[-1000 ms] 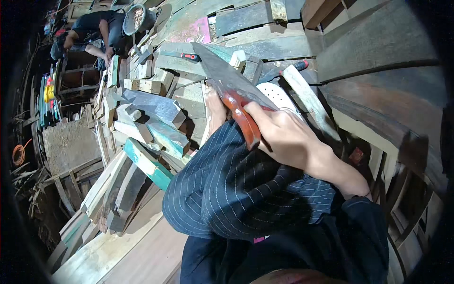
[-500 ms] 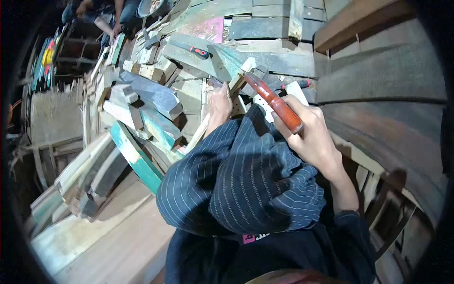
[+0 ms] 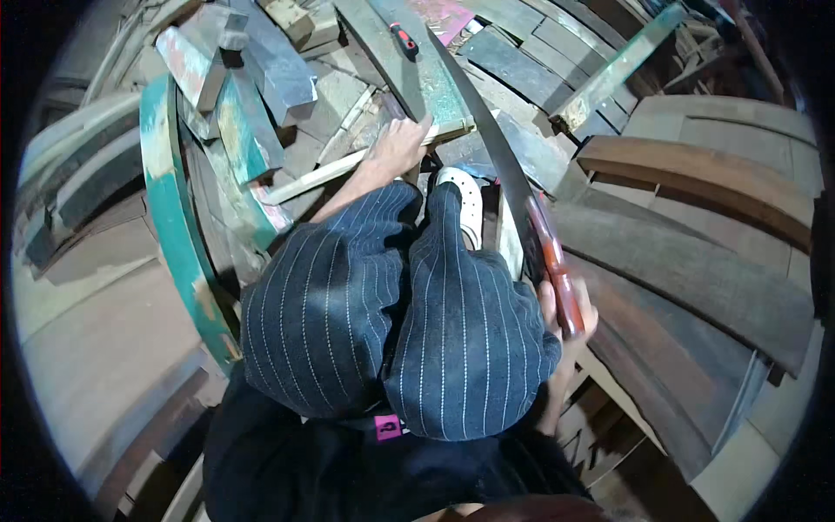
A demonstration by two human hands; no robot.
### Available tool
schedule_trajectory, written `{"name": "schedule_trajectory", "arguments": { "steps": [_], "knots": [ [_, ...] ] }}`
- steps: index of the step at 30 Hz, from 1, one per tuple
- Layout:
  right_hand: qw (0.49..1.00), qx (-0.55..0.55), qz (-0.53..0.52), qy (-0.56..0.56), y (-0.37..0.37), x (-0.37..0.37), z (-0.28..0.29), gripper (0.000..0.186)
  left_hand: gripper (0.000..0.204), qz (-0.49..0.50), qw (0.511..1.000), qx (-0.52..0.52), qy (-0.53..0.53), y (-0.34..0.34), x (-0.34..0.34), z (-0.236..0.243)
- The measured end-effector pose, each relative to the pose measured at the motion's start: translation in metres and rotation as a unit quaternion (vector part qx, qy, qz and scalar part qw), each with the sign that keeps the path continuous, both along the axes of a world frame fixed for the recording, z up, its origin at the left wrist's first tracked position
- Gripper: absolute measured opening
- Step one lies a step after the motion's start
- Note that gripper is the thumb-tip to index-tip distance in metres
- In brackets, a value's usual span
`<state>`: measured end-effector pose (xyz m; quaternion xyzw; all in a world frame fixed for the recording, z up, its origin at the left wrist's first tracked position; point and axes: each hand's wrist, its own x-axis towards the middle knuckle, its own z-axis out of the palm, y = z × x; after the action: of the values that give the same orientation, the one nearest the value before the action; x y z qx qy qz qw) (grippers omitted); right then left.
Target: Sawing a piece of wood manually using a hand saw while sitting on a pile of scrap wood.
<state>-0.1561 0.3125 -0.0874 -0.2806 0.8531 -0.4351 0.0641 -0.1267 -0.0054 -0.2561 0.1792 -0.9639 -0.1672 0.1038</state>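
My right hand [image 3: 578, 313] is wrapped round the reddish-brown wooden handle of a hand saw [image 3: 489, 126]. Its long dark blade slants up and away to the left, past the right end of a thin pale wooden strip [image 3: 335, 170]. Closed over that strip is my left hand [image 3: 398, 146], just ahead of my left knee. The strip lies slantwise across a pale greenish board [image 3: 439, 83]. Whether the saw teeth touch the wood cannot be made out. A tool with a red-and-black handle [image 3: 404, 42] rests on the board beyond my left hand.
Wood offcuts [image 3: 283, 74] are piled at the left, beside a curved green-painted piece [image 3: 174, 200]. My white shoe [image 3: 470, 204] is between the saw and the strip. Brown planks [image 3: 678, 235] and a raised beam [image 3: 696, 170] lie to the right. A pink sheet [image 3: 444, 17] is at the far edge.
The view has shifted. My right hand has brought the saw lower and to the right beside my right knee, and the blade now shows broadly. My left hand stays on the strip.
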Motion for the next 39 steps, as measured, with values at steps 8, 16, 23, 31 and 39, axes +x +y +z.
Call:
{"name": "schedule_trajectory", "arguments": {
  "steps": [8, 16, 23, 31, 39],
  "knots": [
    [0.999, -0.016, 0.032, 0.030, 0.026, 0.010, 0.021, 0.021, 0.038, 0.024, 0.999, 0.031, -0.025, -0.003, 0.012, -0.005],
    [0.996, 0.021, 0.080, -0.030, -0.009, 0.000, 0.012, 0.017, 0.037, -0.028, 0.997, -0.066, -0.022, 0.029, 0.000, -0.005],
    [0.980, 0.199, -0.028, 0.014, 0.001, 0.003, -0.082, 0.016, 0.049, 0.002, 0.997, -0.051, -0.053, 0.021, 0.026, -0.004],
    [0.966, 0.158, -0.075, -0.189, 0.154, 0.087, -0.064, 0.013, 0.045, 0.013, 0.993, -0.084, -0.088, 0.016, 0.028, -0.003],
    [0.996, 0.062, -0.067, -0.004, -0.002, -0.007, -0.111, 0.024, 0.044, -0.030, 0.994, -0.063, -0.086, 0.031, -0.008, 0.004]
  ]
}}
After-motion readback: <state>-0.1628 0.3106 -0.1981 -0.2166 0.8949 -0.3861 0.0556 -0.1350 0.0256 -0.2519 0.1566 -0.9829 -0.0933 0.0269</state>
